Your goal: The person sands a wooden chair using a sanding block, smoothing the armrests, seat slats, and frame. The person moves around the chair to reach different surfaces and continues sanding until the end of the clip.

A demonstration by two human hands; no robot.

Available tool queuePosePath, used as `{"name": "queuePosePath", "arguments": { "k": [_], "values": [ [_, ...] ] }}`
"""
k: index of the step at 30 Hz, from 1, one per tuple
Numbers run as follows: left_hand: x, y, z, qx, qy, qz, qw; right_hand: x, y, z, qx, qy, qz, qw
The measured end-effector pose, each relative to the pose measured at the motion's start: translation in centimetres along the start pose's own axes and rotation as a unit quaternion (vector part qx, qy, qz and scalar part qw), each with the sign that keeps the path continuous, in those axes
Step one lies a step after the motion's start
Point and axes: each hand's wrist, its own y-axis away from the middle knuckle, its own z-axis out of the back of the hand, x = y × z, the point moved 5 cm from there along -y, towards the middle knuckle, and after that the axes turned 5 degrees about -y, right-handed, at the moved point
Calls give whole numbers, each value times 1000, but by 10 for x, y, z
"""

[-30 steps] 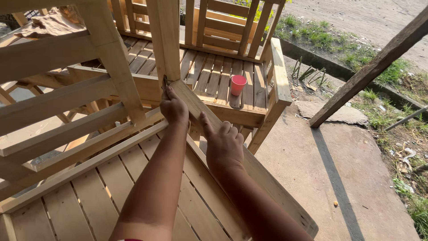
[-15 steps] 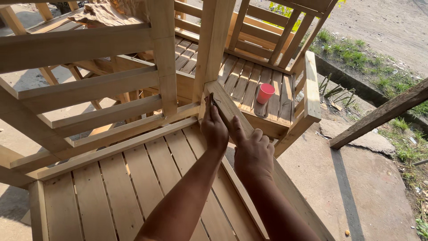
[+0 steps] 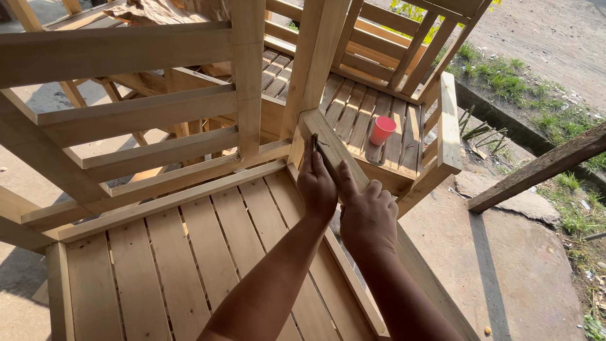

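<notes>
**Both hands settling on the armrest plank of the slatted wooden chair**

Head view: Since a second ago the view has been swinging and drawing closer, so the upright post (image 3: 319,53) is now standing at twelve o'clock rather than at eleven, and the red cup (image 3: 382,130) is sitting further toward one o'clock. The hands themselves are keeping their place on the armrest plank (image 3: 328,142), which suggests the work at that spot is continuing rather than finishing. The left hand (image 3: 317,183) is lying flat along the plank, fingers stretched toward twelve o'clock, its grip apart. The right hand (image 3: 368,211) is curling just beside it at four o'clock, fingers together; a thin dark sliver is showing between the two hands, but whether it is a tool, a gap or a shadow I cannot tell. The plank is running from the post down to five o'clock, alongside the slatted seat (image 3: 189,252).

The lower end of the plank is being covered by the forearms, and the second chair (image 3: 445,126) behind is being cut off by the frame's top edge.
</notes>
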Motion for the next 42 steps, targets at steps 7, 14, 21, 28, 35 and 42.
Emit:
{"name": "queuePosePath", "arguments": {
  "k": [7, 14, 21, 28, 35, 42],
  "values": [
    [18, -15, -4, 2, -45, 66, 997, 1, 0, 2, 3, -7, -1, 1000],
    [14, -22, -7, 1, -28, 67, 997, 2, 2, 2, 6, -8, 0, 1000],
    [-1, -14, 0, 7, -37, -36, 999, 1, 0, 0, 19, -13, -6, 1000],
    [7, -39, -1, 55, -44, 168, 983, 2, 1, 1, 35, -5, -9, 999],
    [2, -18, -2, 52, -35, -69, 996, 3, 0, 3, -8, -2, 8, 1000],
    [-1, -31, 4, 65, -67, 101, 991, 1, 1, -1, 36, -9, -5, 999]
  ]
}}
